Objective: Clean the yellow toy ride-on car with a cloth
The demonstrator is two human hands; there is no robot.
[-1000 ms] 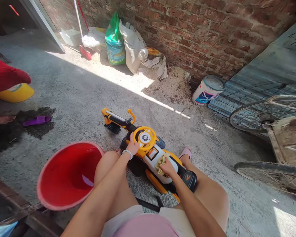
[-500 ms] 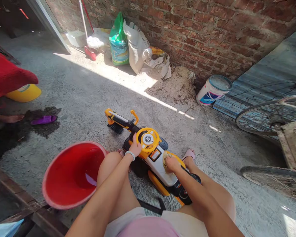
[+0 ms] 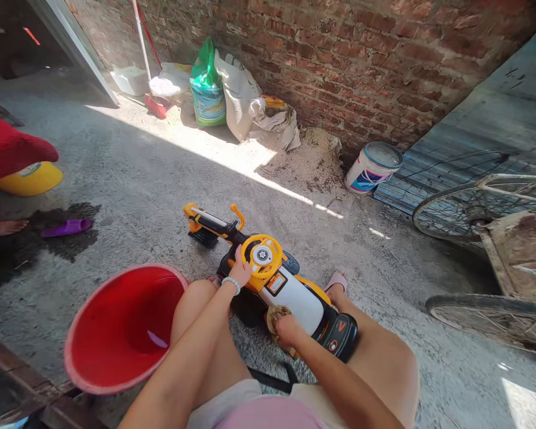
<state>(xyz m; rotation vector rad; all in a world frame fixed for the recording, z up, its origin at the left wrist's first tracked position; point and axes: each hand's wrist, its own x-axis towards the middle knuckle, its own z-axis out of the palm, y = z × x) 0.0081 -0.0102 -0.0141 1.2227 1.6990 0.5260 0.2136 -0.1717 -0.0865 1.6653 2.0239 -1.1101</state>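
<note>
A yellow, white and black ride-on toy digger (image 3: 295, 298) stands on the concrete between my knees. My left hand (image 3: 240, 271) is closed on the rim of its yellow steering wheel (image 3: 262, 255). My right hand (image 3: 286, 328) grips a crumpled yellowish cloth (image 3: 274, 314) and presses it against the toy's near left side, low beside the white seat. The digger's arm (image 3: 209, 221) points away to the left.
A red basin (image 3: 116, 333) holding a little water sits by my left knee. Another person's bare foot (image 3: 2, 226), a purple slipper (image 3: 67, 227) and a wet patch lie far left. Sacks (image 3: 232, 89), a sand pile and a paint bucket (image 3: 372, 167) line the brick wall. Cart wheels (image 3: 482, 208) stand right.
My right hand has carried the cloth from the top of the white seat down to the toy's near left side. My left hand has stayed on the steering wheel.
</note>
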